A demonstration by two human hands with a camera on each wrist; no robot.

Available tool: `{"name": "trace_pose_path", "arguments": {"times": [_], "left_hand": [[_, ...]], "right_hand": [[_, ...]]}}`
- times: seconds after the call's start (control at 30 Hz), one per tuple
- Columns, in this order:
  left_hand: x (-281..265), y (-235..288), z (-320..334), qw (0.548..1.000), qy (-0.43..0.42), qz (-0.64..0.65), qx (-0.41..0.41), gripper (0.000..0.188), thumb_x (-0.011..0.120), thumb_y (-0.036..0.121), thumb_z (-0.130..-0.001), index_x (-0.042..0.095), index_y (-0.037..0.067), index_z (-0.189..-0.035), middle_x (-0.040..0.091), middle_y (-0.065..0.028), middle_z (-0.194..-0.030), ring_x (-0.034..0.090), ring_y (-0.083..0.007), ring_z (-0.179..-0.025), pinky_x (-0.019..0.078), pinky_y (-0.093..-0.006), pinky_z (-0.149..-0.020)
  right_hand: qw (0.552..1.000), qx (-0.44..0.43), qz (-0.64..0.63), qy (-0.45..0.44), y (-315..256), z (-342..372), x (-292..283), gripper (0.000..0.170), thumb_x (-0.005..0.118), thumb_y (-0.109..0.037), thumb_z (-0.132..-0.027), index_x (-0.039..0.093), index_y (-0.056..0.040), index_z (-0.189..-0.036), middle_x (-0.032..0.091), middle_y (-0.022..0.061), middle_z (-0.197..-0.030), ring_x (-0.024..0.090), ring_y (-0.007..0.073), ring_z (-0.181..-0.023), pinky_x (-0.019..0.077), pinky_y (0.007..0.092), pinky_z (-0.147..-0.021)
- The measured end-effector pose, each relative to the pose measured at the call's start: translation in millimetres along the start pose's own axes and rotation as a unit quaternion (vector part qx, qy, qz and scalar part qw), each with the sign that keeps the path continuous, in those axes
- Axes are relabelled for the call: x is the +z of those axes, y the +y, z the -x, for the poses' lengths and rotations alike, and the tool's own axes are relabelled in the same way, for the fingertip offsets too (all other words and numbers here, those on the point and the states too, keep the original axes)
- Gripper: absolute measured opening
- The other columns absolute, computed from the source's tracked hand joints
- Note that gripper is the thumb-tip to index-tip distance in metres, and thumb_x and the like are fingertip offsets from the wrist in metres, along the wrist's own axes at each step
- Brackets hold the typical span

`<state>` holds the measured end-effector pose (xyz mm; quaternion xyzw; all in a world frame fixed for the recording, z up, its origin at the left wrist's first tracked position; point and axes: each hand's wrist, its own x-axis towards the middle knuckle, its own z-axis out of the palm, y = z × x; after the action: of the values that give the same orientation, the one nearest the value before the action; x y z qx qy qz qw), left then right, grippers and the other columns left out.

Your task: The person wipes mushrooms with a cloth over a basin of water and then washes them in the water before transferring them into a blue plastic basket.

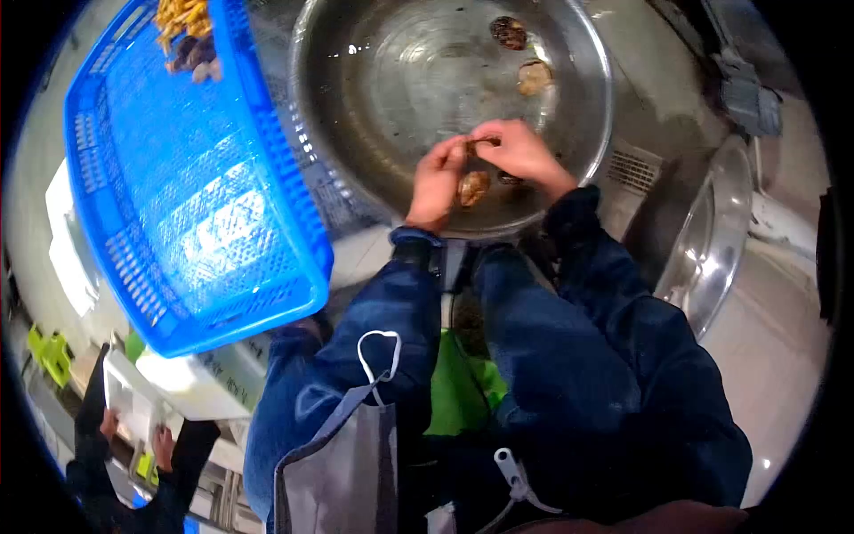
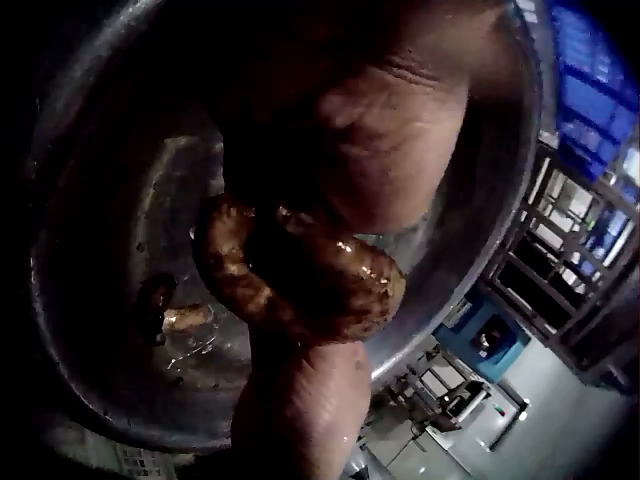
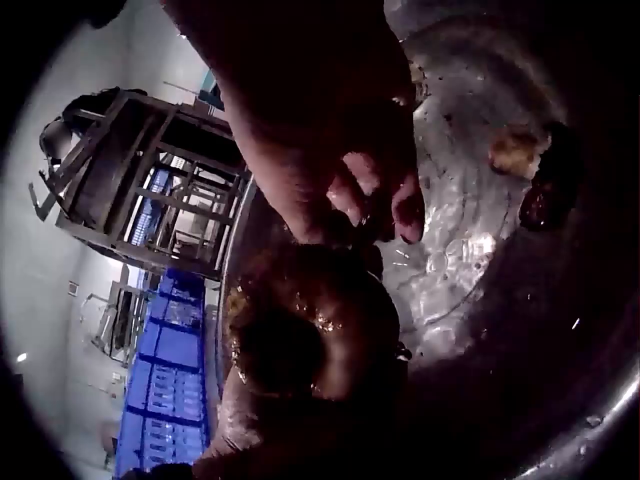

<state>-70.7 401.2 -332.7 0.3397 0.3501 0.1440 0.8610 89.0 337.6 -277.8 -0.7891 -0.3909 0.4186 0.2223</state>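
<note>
Over the near side of a wide metal basin point(image 1: 356, 151), both hands meet on one wet, brown mottled, ring-shaped piece point(image 2: 345, 290). My left hand point(image 1: 434, 185) grips it from one side. From the other side, my right hand point(image 1: 525, 158) pinches it with thumb and fingers. In the right wrist view, the piece point(image 3: 350, 320) shows a dark hollow in its middle. Just below the fingers in the head view is a brown lump point(image 1: 474, 189). Farther up in the basin lie a dark brown lump point(image 1: 509, 33) and a tan one point(image 1: 534, 77).
Left of the basin stands a blue plastic basket point(image 1: 196, 205) with yellow-orange pieces point(image 1: 184, 18) and brown ones point(image 1: 193, 58) at its far end. A second metal basin point(image 1: 712, 240) leans at the right. Another person's hands point(image 1: 163, 445) hold a white container at lower left.
</note>
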Motion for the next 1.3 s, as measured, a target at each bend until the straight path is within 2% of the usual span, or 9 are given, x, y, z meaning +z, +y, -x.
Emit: {"name": "trace_pose_path", "arguments": {"times": [0.37,0.4,0.53,0.63,0.77,0.8,0.9,1.17,1.3], "left_hand": [[3.5,2.2,-2.6,0.997,-0.005,0.064,-0.035,0.022,0.05,0.013,-0.099,0.063,0.005,-0.116,0.063,0.0009,-0.101,0.054,-0.0061,-0.082,0.0448,-0.0207,-0.075],[-1.9,1.6,-2.8,0.997,-0.011,0.018,-0.078,0.023,0.049,0.013,-0.099,0.062,0.004,-0.116,0.063,-0.0019,-0.108,0.057,-0.0098,-0.094,0.0461,-0.0235,-0.083],[-0.2,0.1,-2.4,0.999,0.003,0.038,-0.035,0.022,0.049,0.012,-0.099,0.062,0.005,-0.116,0.063,-0.0012,-0.106,0.057,-0.0091,-0.088,0.047,-0.0224,-0.078],[-3.2,-4.8,-4.2,0.998,0.003,0.042,-0.038,0.022,0.049,0.012,-0.099,0.063,0.005,-0.115,0.063,-0.0015,-0.107,0.057,-0.0095,-0.09,0.048,-0.0235,-0.08],[1.1,4.9,-1.0,0.988,0.053,0.14,-0.033,0.026,0.05,0.014,-0.099,0.057,0.002,-0.121,0.063,-0.0039,-0.106,0.06,-0.0127,-0.094,0.0504,-0.0273,-0.083],[0.2,6.7,-2.7,0.978,0.037,0.197,-0.05,0.028,0.052,0.014,-0.098,0.055,0.001,-0.122,0.063,-0.0044,-0.107,0.061,-0.0132,-0.094,0.0499,-0.0274,-0.085],[0.0,4.9,-7.0,0.981,0.052,0.183,-0.03,0.025,0.056,0.014,-0.096,0.057,0.002,-0.118,0.064,-0.0065,-0.108,0.064,-0.0163,-0.092,0.0539,-0.0305,-0.079],[-8.0,-7.7,-12.2,0.977,0.092,0.192,-0.018,0.021,0.06,0.014,-0.094,0.058,0.005,-0.113,0.065,-0.0041,-0.103,0.064,-0.0158,-0.089,0.0543,-0.0305,-0.073],[-5.5,-0.1,-8.9,0.97,0.107,0.215,-0.029,0.018,0.059,0.014,-0.095,0.059,0.005,-0.11,0.064,-0.0038,-0.105,0.061,-0.014,-0.091,0.0511,-0.0295,-0.079]], "right_hand": [[0.999,0.043,0.016,-0.02,0.0,-2.7,4.6,0.031,0.067,-0.022,-0.082,0.066,-0.0015,-0.105,0.07,0.0129,-0.094,0.066,0.0187,-0.089,0.05,0.0301,-0.08],[0.998,0.045,0.027,-0.022,-0.2,-2.9,6.0,0.028,0.067,-0.018,-0.082,0.065,-0.0007,-0.104,0.07,0.0115,-0.094,0.065,0.0169,-0.091,0.0496,0.0283,-0.08],[0.992,0.025,-0.123,-0.007,5.7,-4.9,11.3,0.023,0.066,-0.013,-0.083,0.065,0.0008,-0.102,0.069,0.0089,-0.092,0.063,0.0138,-0.086,0.0492,0.0267,-0.078],[0.998,0.062,-0.029,-0.013,-1.3,-5.5,10.9,0.025,0.064,-0.011,-0.083,0.064,0.0021,-0.105,0.069,0.0088,-0.095,0.063,0.0128,-0.084,0.0493,0.0265,-0.077],[0.963,0.046,-0.261,-0.045,24.2,-10.2,21.8,0.032,0.056,0.0,-0.086,0.059,0.0028,-0.118,0.068,0.008,-0.104,0.064,0.0126,-0.088,0.0501,0.0263,-0.075],[0.966,0.126,-0.219,-0.058,-9.9,-1.3,8.2,0.038,0.049,0.007,-0.086,0.055,0.0047,-0.124,0.065,0.0102,-0.113,0.063,0.0156,-0.098,0.0497,0.0274,-0.084],[0.969,0.046,-0.243,0.022,2.9,-2.3,28.8,0.035,0.052,0.005,-0.086,0.057,0.0055,-0.121,0.067,0.0122,-0.109,0.064,0.019,-0.1,0.0497,0.0286,-0.086],[0.964,0.025,-0.243,-0.1,3.0,-1.7,30.1,0.051,0.039,0.014,-0.088,0.048,-0.0025,-0.135,0.06,0.009,-0.125,0.056,0.0155,-0.113,0.0442,0.0261,-0.096],[0.977,-0.009,-0.211,-0.001,15.5,-1.2,23.6,0.039,0.039,0.007,-0.092,0.059,-0.0036,-0.123,0.066,0.0097,-0.11,0.061,0.0149,-0.1,0.0481,0.0267,-0.088]]}}
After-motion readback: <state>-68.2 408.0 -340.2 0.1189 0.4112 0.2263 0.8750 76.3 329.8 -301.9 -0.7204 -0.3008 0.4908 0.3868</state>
